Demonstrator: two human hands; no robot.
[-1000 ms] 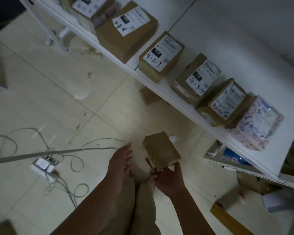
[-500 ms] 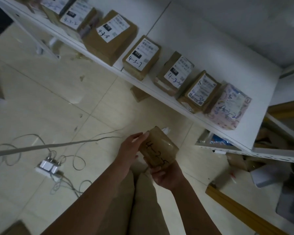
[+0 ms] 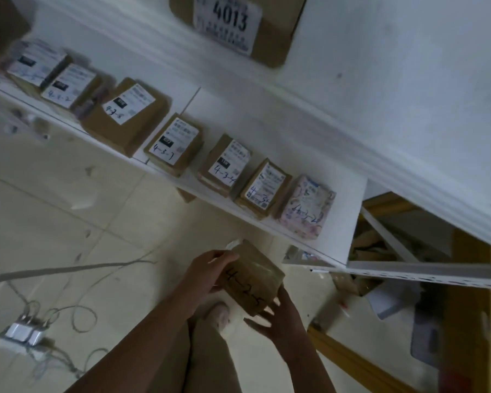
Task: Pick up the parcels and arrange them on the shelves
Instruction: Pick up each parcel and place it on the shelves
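A small brown parcel (image 3: 253, 277) marked "4-2-5" is held between both hands, low in the middle of the view. My left hand (image 3: 207, 268) grips its left side and my right hand (image 3: 281, 319) cups it from below right. It hangs in front of and below a white shelf (image 3: 340, 222) that carries a row of several labelled parcels, ending in a patterned pink one (image 3: 306, 208). Above, a higher shelf (image 3: 380, 114) holds a large box labelled "4013" (image 3: 238, 21).
Cables and a white power strip (image 3: 20, 333) lie on the tiled floor at the left. A shoe (image 3: 220, 316) shows under the parcel. Loose packages and a wooden frame (image 3: 352, 355) crowd the floor under the shelf's right end.
My left hand has closed onto the parcel's side, and the parcel turned so its "4-2-5" marking faces up. My view has tilted up, bringing the upper shelf and "4013" box into sight.
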